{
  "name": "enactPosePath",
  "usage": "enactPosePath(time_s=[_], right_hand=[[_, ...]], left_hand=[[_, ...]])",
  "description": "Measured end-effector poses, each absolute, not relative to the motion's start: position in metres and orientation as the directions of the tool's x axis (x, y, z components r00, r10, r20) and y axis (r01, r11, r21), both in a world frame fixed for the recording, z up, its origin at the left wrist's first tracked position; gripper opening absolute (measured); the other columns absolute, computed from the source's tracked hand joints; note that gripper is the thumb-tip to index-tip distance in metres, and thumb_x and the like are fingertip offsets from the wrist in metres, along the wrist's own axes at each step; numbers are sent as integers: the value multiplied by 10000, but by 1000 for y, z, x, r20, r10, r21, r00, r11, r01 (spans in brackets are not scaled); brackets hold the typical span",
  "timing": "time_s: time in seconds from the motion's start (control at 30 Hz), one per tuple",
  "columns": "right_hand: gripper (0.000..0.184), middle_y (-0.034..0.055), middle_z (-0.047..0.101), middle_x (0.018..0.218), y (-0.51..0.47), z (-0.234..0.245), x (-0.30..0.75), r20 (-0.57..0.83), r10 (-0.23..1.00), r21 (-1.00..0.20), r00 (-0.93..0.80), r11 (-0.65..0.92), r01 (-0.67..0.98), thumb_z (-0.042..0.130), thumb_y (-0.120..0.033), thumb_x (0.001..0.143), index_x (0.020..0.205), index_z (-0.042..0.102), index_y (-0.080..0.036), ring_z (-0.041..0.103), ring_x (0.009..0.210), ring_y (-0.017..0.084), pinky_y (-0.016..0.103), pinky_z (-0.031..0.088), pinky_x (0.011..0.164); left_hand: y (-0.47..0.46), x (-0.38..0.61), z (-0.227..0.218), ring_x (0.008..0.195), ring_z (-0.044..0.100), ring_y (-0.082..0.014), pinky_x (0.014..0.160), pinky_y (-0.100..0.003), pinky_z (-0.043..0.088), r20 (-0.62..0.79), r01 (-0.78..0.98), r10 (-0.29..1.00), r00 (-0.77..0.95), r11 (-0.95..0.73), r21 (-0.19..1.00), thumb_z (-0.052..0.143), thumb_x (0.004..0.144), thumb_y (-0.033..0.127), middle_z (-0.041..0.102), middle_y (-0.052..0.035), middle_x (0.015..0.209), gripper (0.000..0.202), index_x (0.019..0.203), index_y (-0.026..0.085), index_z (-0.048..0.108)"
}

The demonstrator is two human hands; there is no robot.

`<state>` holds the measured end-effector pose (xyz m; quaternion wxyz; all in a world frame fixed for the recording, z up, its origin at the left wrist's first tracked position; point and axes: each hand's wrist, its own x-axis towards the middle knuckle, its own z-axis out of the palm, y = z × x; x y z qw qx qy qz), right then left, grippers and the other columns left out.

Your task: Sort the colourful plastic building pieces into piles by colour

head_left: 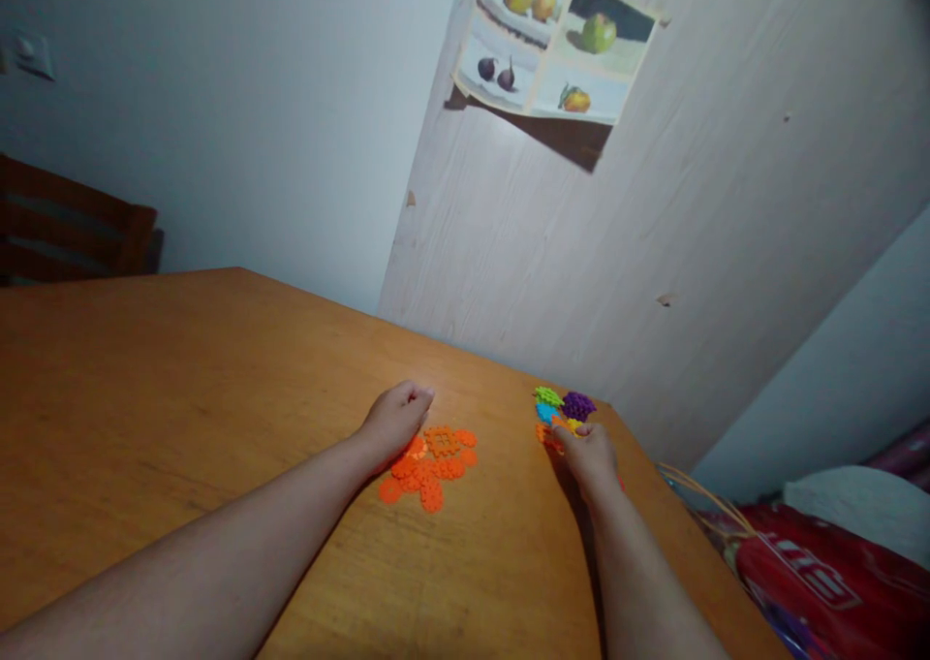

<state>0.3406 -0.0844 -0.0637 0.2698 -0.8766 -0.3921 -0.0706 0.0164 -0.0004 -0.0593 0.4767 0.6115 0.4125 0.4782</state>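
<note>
My left hand [396,420] rests curled on the wooden table [181,398], its heel on a flat cluster of joined orange plastic discs [434,463]. What its closed fingers hold, if anything, is hidden. My right hand [590,452] lies near the table's far right corner, fingers pinched at a small pile of coloured discs [563,410]: green, blue, purple, orange and yellow. Its fingertips touch the pile's near side, on a yellow and orange piece.
A fruit poster [552,40] hangs on the wooden wall panel behind the table. A dark wooden chair [65,224] stands at the far left. Past the table's right edge lie red bedding [821,563] and a wicker rim [701,495].
</note>
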Motion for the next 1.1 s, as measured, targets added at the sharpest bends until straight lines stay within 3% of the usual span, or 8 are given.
enactPosePath(time_s=[0.1, 0.27, 0.47, 0.57, 0.73, 0.87, 1.1], right_hand=[[504, 160, 729, 928, -83, -65, 343, 324, 606, -410, 727, -602, 685, 594, -578, 836, 1090, 594, -142, 668, 725, 252, 304, 419, 558], [431, 130, 722, 946, -78, -65, 334, 310, 641, -355, 702, -607, 711, 630, -567, 801, 995, 617, -182, 669, 798, 259, 314, 426, 615], [307, 110, 723, 908, -84, -60, 334, 315, 668, -313, 674, -597, 739, 506, -449, 896, 913, 658, -183, 665, 812, 244, 310, 416, 633], [293, 121, 726, 973, -86, -58, 331, 323, 702, -289, 635, -566, 772, 477, -368, 913, 975, 688, -175, 667, 903, 254, 315, 440, 701], [419, 150, 691, 1212, -82, -59, 318, 327, 803, -194, 498, -458, 867, 475, -357, 945, 1270, 651, -160, 617, 1156, 267, 321, 438, 928], [403, 142, 689, 1237, -81, -60, 313, 266, 859, -121, 438, -421, 899, 450, -326, 957, 1243, 693, -180, 621, 1157, 272, 336, 427, 965], [371, 135, 706, 1171, -84, -59, 317, 266, 839, -144, 474, -452, 880, 525, -321, 896, 1182, 722, -190, 627, 1132, 272, 332, 447, 938]], left_hand=[[-1, 16, -59, 521, 401, -131, 507, -252, 284, 197, 54, 958, 207, -213, 976, 568, 812, 535, 498, 25, 566, 354, 678, 212, 513], [0, 16, -58, 534, 410, -137, 517, -256, 283, 190, 61, 961, 202, -206, 977, 578, 794, 523, 502, 18, 566, 348, 649, 217, 494], [1, 16, -59, 532, 408, -138, 524, -259, 287, 197, 60, 960, 202, -212, 975, 570, 797, 510, 500, 20, 564, 334, 652, 218, 500], [1, 16, -60, 526, 407, -136, 521, -259, 283, 206, 72, 957, 206, -224, 972, 569, 807, 509, 508, 19, 566, 334, 658, 216, 507], [1, 16, -62, 526, 422, -134, 526, -258, 292, 214, 87, 953, 215, -237, 968, 567, 819, 520, 525, 19, 574, 344, 672, 214, 508], [1, 17, -63, 531, 437, -135, 530, -258, 300, 220, 93, 949, 225, -246, 965, 572, 817, 514, 534, 17, 576, 339, 678, 212, 507], [-1, 16, -60, 543, 446, -135, 535, -258, 323, 223, 99, 949, 222, -249, 963, 567, 814, 502, 533, 21, 579, 323, 690, 207, 524]])
